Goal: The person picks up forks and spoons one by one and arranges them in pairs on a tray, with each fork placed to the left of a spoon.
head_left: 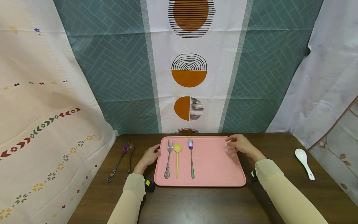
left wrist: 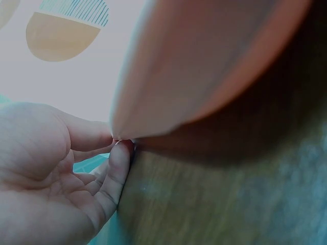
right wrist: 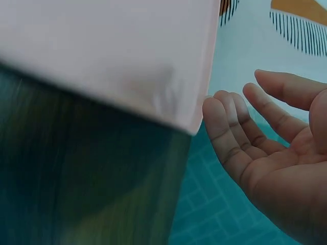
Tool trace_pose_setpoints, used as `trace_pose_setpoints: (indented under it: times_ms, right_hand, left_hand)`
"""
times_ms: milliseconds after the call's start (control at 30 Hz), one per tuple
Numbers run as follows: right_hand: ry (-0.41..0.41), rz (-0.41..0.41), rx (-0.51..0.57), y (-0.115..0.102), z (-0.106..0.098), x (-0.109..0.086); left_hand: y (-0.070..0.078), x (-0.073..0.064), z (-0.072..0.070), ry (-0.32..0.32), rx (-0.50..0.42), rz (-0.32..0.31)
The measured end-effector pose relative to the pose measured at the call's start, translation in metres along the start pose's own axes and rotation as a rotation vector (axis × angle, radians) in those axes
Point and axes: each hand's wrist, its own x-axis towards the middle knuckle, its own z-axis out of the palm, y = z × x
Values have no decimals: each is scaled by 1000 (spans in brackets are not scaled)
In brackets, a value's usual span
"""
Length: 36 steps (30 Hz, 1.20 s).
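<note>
A pink tray lies on the dark wooden table. On its left half rest a silver fork, a yellow spoon and a rainbow-coloured fork, side by side with heads toward the back. My left hand is at the tray's left edge; in the left wrist view its thumb and fingertips pinch the rim. Over the tray's back right corner hovers my right hand. In the right wrist view its fingers are spread and loosely bent beside the tray edge; whether a fingertip touches it I cannot tell.
Left of the tray lie a purple-green fork and a dark brown spoon. A white spoon lies near the right edge of the table. Patterned cloths hang behind and on both sides.
</note>
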Motion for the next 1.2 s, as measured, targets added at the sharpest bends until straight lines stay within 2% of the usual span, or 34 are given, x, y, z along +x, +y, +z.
trace_pose_setpoints:
  times_ms: [367, 733, 1200]
  right_hand:
    - [50, 15, -13, 28, -36, -17]
    - [77, 18, -41, 46, -61, -32]
    - [127, 78, -123, 77, -90, -57]
  left_hand:
    - [1, -3, -2, -1, -3, -2]
    - [1, -3, -2, -3, -2, -4]
    - [2, -3, -1, -13, 8, 23]
